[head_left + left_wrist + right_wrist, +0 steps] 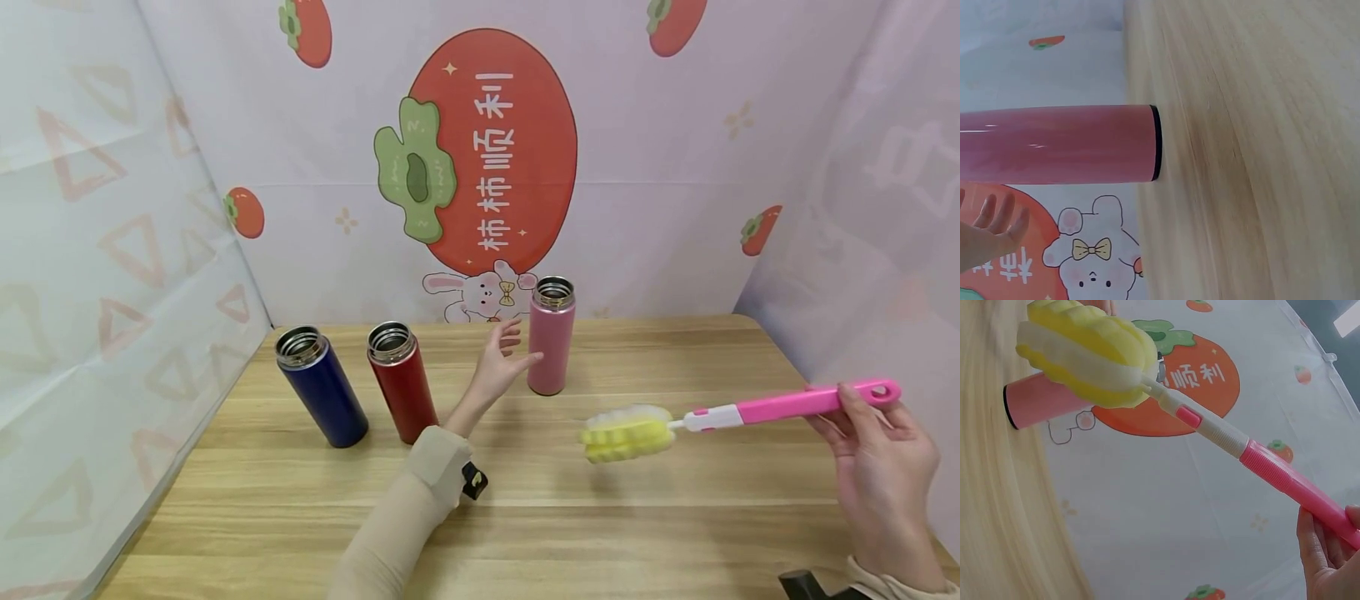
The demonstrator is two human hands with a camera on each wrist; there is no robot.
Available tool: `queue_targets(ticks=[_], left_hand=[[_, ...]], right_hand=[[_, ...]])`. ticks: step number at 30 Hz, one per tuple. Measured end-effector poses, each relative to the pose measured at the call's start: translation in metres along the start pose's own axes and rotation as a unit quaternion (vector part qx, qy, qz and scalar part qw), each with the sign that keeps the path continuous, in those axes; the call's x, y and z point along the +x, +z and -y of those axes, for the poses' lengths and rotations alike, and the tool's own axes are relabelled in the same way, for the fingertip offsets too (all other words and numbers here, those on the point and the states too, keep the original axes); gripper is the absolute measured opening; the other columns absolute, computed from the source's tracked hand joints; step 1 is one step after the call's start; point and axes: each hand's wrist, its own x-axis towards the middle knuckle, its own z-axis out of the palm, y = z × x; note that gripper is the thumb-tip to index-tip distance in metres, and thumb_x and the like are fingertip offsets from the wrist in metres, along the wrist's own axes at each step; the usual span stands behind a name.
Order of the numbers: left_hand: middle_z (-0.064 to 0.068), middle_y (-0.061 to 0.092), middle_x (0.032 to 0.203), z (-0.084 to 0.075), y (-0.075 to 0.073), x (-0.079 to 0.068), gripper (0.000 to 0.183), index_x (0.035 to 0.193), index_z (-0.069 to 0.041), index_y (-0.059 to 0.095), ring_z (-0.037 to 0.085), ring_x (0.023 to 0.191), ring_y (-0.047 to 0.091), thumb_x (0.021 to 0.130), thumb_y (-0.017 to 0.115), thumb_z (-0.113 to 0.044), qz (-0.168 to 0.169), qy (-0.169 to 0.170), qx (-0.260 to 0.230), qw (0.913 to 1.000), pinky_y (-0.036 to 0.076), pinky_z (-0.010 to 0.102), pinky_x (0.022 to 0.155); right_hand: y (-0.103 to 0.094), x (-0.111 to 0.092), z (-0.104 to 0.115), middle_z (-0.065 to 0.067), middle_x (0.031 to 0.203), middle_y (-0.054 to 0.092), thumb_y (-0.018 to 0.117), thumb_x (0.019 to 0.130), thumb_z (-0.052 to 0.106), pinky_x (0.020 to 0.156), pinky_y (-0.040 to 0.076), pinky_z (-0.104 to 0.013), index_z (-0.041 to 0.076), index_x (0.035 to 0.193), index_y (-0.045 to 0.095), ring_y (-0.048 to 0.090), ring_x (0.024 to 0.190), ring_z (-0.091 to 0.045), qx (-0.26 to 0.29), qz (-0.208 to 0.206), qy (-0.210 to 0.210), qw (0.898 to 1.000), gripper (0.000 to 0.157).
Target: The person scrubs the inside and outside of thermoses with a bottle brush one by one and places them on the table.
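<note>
My right hand [888, 458] grips a bottle brush [787, 407] by its pink handle, near the looped end. The brush's yellow and white sponge head [1097, 356] points left and hovers over the wooden table. My left hand [501, 362] reaches out with fingers spread, just left of a pink bottle [550, 346]. That bottle stands upright without a lid at the back of the table. In the left wrist view the fingers [1002, 222] show beside the pink bottle [1060, 145], with a gap between them.
A lidless red bottle [405, 387] and a lidless dark blue bottle [324, 392] stand left of my left forearm. Behind the wooden table [637, 533] hangs a white cloth backdrop [660, 225] printed with persimmons and a rabbit. Cloth also hangs on both sides.
</note>
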Motion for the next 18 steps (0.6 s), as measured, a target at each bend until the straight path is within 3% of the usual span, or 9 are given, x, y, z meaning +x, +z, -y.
queue_targets(ticks=[7,18], left_hand=[[0.017,0.034,0.131,0.005,0.017,0.012,0.085,0.136,-0.015,0.027,0.031,0.12,0.037,0.067,0.077,-0.021,-0.015,-0.039,-0.029,0.9987,0.033,0.045,0.096],[0.006,0.037,0.132,0.011,0.032,0.025,0.087,0.138,-0.022,0.025,0.027,0.123,0.035,0.068,0.077,-0.016,-0.024,-0.038,-0.05,0.9978,0.034,0.04,0.096]], right_hand=[[-0.002,0.0,0.001,-0.018,0.072,0.057,0.046,0.083,-0.015,0.062,0.05,-0.038,-0.014,0.089,0.054,0.064,0.066,-0.03,-0.015,-0.002,-0.009,1.0,0.011],[-0.003,-0.001,0.001,-0.019,0.075,0.059,0.047,0.083,-0.014,0.062,0.05,-0.037,-0.014,0.089,0.053,0.064,0.068,-0.03,-0.022,-0.008,-0.007,1.0,0.01]])
